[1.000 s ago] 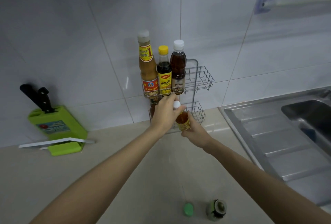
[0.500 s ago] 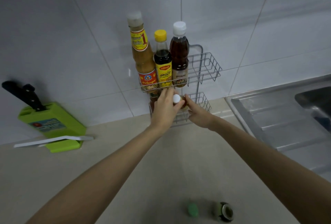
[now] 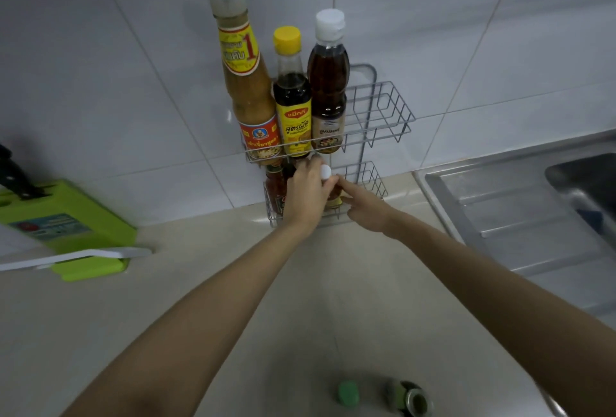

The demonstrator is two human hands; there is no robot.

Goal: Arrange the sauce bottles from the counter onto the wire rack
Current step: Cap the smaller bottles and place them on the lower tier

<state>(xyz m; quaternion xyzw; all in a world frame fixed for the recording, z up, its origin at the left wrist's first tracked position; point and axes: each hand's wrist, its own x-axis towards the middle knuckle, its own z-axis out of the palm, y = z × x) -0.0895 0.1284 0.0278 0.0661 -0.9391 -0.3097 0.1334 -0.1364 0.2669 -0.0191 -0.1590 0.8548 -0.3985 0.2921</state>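
A two-tier wire rack (image 3: 393, 116) stands against the tiled wall. Its upper tier carries a tall tan sauce bottle (image 3: 248, 89), a dark yellow-capped bottle (image 3: 292, 96) and a brown white-capped bottle (image 3: 328, 83). In the lower tier a red sauce bottle (image 3: 275, 188) stands at the left. My left hand (image 3: 305, 196) grips a small white-capped amber bottle (image 3: 334, 194) inside the lower tier. My right hand (image 3: 361, 208) touches that bottle's side with its fingertips. Two more bottles, one green-capped (image 3: 348, 392) and one with a dark cap (image 3: 411, 400), stand on the counter near me.
A green knife block (image 3: 66, 226) with a black-handled knife (image 3: 13, 169) and a white board sits at the left. A steel sink with its drainboard (image 3: 520, 203) fills the right. The beige counter (image 3: 200, 283) spreads beneath my arms.
Both hands carried the small amber bottle forward from in front of the rack into the lower tier. My right hand has loosened from gripping it to touching it with its fingertips.
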